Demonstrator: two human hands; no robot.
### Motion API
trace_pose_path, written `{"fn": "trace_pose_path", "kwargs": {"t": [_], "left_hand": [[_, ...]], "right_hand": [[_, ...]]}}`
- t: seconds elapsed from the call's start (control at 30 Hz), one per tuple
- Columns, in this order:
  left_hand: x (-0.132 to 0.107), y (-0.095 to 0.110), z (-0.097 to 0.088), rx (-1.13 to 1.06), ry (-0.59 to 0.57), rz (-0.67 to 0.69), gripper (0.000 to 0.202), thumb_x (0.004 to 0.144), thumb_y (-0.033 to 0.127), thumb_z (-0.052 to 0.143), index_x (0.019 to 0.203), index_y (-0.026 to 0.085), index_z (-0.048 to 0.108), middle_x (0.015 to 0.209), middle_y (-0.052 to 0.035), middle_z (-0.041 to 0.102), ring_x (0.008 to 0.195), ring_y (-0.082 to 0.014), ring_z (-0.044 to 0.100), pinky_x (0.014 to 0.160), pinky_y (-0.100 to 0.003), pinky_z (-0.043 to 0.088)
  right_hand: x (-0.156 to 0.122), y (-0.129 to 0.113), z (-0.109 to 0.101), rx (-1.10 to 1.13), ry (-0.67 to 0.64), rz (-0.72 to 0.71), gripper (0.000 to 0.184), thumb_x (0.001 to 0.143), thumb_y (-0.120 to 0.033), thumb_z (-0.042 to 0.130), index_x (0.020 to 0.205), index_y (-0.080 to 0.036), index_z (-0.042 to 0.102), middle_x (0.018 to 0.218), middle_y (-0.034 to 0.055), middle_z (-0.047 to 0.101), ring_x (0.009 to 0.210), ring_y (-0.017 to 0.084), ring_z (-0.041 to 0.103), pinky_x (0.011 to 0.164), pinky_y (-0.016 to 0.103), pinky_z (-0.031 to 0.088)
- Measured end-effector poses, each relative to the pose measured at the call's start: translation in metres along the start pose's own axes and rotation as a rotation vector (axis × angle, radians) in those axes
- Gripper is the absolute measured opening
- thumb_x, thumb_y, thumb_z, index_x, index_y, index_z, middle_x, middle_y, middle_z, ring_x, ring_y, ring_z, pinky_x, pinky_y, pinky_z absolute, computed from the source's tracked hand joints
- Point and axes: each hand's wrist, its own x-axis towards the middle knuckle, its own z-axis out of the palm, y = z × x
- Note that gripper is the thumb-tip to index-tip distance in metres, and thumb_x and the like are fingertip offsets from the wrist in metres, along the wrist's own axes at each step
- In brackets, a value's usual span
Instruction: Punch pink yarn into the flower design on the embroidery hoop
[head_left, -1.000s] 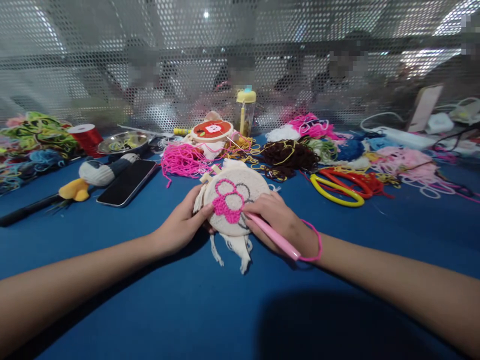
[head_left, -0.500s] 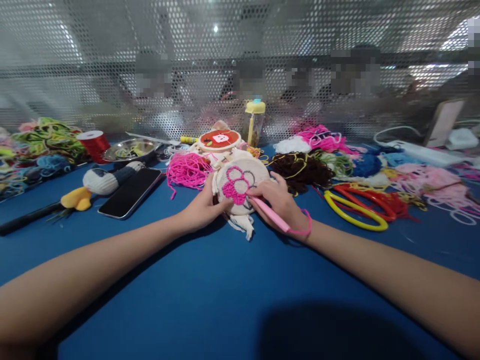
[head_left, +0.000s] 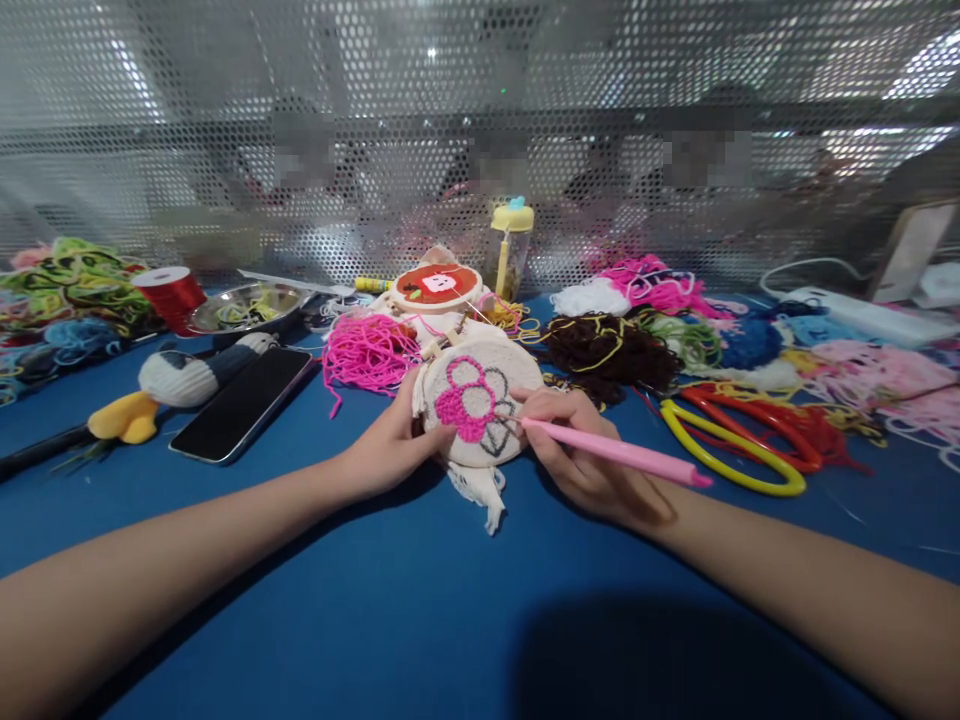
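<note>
My left hand (head_left: 401, 435) grips the left edge of an embroidery hoop (head_left: 517, 352), its thumb resting on the cloth. Stretched in the hoop is cream fabric with a flower, partly worked in magenta yarn loops (head_left: 459, 412) and partly just a dark outline. Between the thumb and fingers of my right hand (head_left: 577, 450) is a pink punch needle (head_left: 622, 450). Its metal tip points left at the cloth near the flower's right petals; whether it touches is too fine to tell. Frayed fabric hangs below the hoop.
Behind stand a finished red hoop (head_left: 435, 287) and a yellow-lidded bottle (head_left: 511, 250). On the left lie a phone (head_left: 244, 405), a red spool (head_left: 171, 300) and a metal dish (head_left: 247, 305). Yellow handles (head_left: 731, 450) and brown yarn (head_left: 607, 350) are on the right.
My right hand has drawn back to the right from the hoop. The punch needle has swung flatter, its tip now showing. The pink yarn loop at my wrist is no longer visible.
</note>
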Motion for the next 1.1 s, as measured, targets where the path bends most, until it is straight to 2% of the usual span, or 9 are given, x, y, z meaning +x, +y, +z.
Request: {"fn": "trace_pose_path", "kwargs": {"t": [0.13,0.3,0.57,0.87,1.0,1.1], "left_hand": [[0.0,-0.002,-0.001,0.023,0.012,0.04,0.065,0.076,0.025,0.052,0.13,0.021,0.015,0.132,-0.011,0.029,0.121,-0.0267,0.027,0.102,-0.044,0.022],[0.0,-0.003,-0.001,0.04,0.01,0.042,0.067,0.077,0.026,0.052,0.13,0.022,0.013,0.129,-0.0105,0.032,0.119,-0.0262,0.029,0.1,-0.043,0.024],[0.0,-0.001,-0.001,0.08,0.016,0.003,0.068,0.076,0.028,0.052,0.131,0.023,0.011,0.125,-0.0094,0.038,0.115,-0.0256,0.035,0.098,-0.042,0.029],[0.0,-0.003,0.0,0.102,0.034,0.032,0.071,0.076,0.028,0.053,0.132,0.024,0.01,0.132,-0.0083,0.031,0.122,-0.0258,0.027,0.102,-0.042,0.022],[0.0,-0.003,0.0,0.113,0.022,0.031,0.07,0.077,0.029,0.051,0.132,0.024,0.009,0.131,-0.0093,0.033,0.12,-0.0262,0.03,0.101,-0.043,0.024],[-0.001,-0.001,0.001,0.173,0.022,0.064,0.069,0.077,0.028,0.05,0.132,0.023,0.008,0.134,-0.0093,0.029,0.123,-0.026,0.026,0.103,-0.042,0.022]], "right_hand": [[-0.002,0.003,0.002,0.045,0.036,0.047,0.01,0.079,-0.018,0.047,0.087,-0.02,0.043,0.081,0.0021,0.05,0.091,0.017,0.054,0.08,0.038,0.044],[-0.006,0.005,0.003,0.036,0.044,0.121,0.01,0.08,-0.021,0.047,0.089,-0.02,0.042,0.086,0.0035,0.053,0.09,0.017,0.054,0.079,0.036,0.044],[-0.005,0.004,0.002,0.026,0.047,0.106,0.009,0.08,-0.02,0.046,0.088,-0.022,0.043,0.089,0.0031,0.054,0.096,0.017,0.054,0.08,0.034,0.043],[-0.005,0.005,0.002,0.012,0.064,0.139,0.009,0.08,-0.022,0.046,0.087,-0.021,0.041,0.084,0.0026,0.054,0.091,0.017,0.054,0.077,0.033,0.044],[-0.001,0.001,0.0,-0.113,0.021,0.086,0.006,0.081,-0.022,0.045,0.086,-0.02,0.044,0.082,0.0037,0.056,0.088,0.016,0.056,0.072,0.028,0.046],[0.004,0.0,-0.002,-0.269,-0.072,-0.098,0.005,0.081,-0.023,0.045,0.08,-0.018,0.047,0.073,0.0031,0.056,0.078,0.014,0.056,0.07,0.027,0.046]]}}
